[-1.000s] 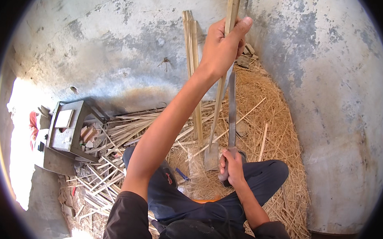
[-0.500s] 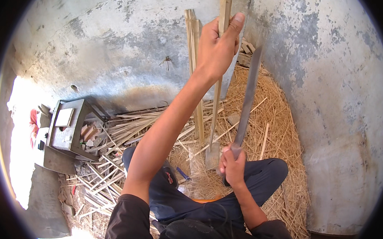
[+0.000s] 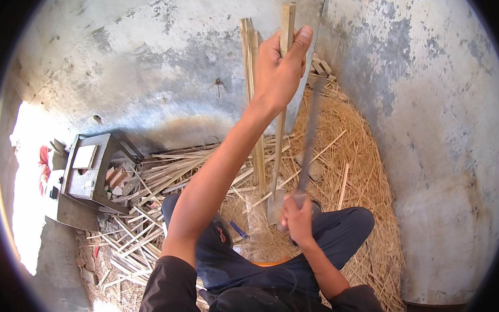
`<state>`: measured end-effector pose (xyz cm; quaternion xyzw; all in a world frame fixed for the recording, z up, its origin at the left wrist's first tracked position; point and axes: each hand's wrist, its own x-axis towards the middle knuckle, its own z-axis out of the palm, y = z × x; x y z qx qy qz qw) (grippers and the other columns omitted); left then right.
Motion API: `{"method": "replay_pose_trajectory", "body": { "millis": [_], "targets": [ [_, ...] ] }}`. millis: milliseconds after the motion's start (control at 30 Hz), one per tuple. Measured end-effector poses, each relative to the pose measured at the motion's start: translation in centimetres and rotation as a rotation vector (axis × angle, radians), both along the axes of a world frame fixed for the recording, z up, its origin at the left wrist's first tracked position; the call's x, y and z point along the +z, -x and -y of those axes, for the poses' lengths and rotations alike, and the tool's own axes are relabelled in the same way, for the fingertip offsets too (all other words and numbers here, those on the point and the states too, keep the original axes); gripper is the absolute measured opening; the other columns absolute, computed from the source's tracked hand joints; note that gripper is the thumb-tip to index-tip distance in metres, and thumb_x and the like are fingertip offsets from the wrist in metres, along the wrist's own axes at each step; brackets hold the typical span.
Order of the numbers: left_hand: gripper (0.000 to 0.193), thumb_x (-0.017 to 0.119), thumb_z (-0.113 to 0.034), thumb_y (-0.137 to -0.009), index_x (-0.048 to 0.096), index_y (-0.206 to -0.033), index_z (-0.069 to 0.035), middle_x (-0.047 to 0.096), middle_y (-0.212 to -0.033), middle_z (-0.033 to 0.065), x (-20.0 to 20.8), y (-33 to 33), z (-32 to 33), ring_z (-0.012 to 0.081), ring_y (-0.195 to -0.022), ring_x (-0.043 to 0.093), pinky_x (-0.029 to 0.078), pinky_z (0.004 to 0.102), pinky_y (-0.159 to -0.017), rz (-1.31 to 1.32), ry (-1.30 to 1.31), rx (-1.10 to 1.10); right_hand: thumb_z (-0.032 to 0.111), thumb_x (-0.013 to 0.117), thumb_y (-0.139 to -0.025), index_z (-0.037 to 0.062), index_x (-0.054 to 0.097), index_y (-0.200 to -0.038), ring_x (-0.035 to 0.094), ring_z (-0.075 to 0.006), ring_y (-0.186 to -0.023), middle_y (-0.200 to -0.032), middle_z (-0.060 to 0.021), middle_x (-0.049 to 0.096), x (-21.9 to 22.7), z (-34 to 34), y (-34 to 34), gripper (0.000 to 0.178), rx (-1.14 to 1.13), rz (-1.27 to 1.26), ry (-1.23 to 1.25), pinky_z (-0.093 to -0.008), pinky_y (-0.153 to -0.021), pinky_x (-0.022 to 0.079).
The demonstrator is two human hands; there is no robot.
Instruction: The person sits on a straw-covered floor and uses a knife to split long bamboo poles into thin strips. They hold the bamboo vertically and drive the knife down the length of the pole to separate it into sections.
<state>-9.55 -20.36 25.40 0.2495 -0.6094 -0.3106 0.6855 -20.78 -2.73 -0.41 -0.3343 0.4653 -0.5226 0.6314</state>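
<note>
My left hand [image 3: 280, 74], raised high, is closed around the upper part of an upright bamboo strip [image 3: 287, 22]. The strip's lower end comes down near a small block in front of my folded legs, partly hidden by my right hand. My right hand [image 3: 298, 219] is wrapped round the handle of a long-bladed knife [image 3: 311, 130]. Its blade points up and away, just right of the strip, and is smeared by motion. Left of my left hand, more bamboo strips [image 3: 247, 57] lean upright against the wall, apart from the held one.
Loose split strips [image 3: 172, 161] lie in a heap to the left, and a pile of shavings [image 3: 354, 159] spreads along the right. A wooden stool-like frame [image 3: 100, 173] lies at the left. Close by my shins is a blue tool [image 3: 238, 229]. Worn walls [image 3: 426, 134] enclose the corner.
The knife has swung left, closer to the strip, with my right hand shifting slightly left. My left hand and the strip have come down a little and moved left.
</note>
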Motion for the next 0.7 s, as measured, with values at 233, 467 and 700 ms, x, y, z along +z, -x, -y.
{"method": "replay_pose_trajectory", "body": {
  "millis": [233,467,700],
  "targets": [
    [0.05,0.055,-0.041,-0.105,0.039,-0.065,-0.016,0.035,-0.053,-0.0058,-0.4,-1.1,-0.4,0.0051,-0.046,0.032,0.024,0.0263,-0.045,-0.015,-0.038,-0.097,0.012,0.06,-0.098,0.0047,0.049,-0.091,0.043,-0.0084,-0.042,-0.06,0.001,0.044,2.1,0.9,1.5,0.015,0.135,-0.028,-0.055,-0.026,-0.04,0.033],
    [0.049,0.054,-0.041,-0.105,0.04,-0.065,-0.016,0.035,-0.053,-0.0058,0.0,0.1,-0.8,0.0053,-0.046,0.032,0.024,0.0261,-0.045,-0.016,-0.015,-0.062,0.012,0.06,-0.099,0.0058,0.049,-0.088,0.041,-0.0083,-0.042,-0.06,0.0024,0.042,1.0,0.7,0.5,0.016,-0.033,-0.12,0.11,-0.0259,-0.038,0.033],
    [0.05,0.053,-0.041,-0.106,0.04,-0.064,-0.016,0.035,-0.053,-0.0056,-0.6,-0.8,-0.8,0.0055,-0.046,0.033,0.026,0.0252,-0.045,-0.02,-0.018,-0.074,0.011,0.06,-0.098,0.0072,0.048,-0.09,0.041,-0.0085,-0.043,-0.061,0.002,0.042,1.4,-0.2,1.0,0.015,0.1,0.017,-0.09,-0.0256,-0.039,0.033]
  ]
}}
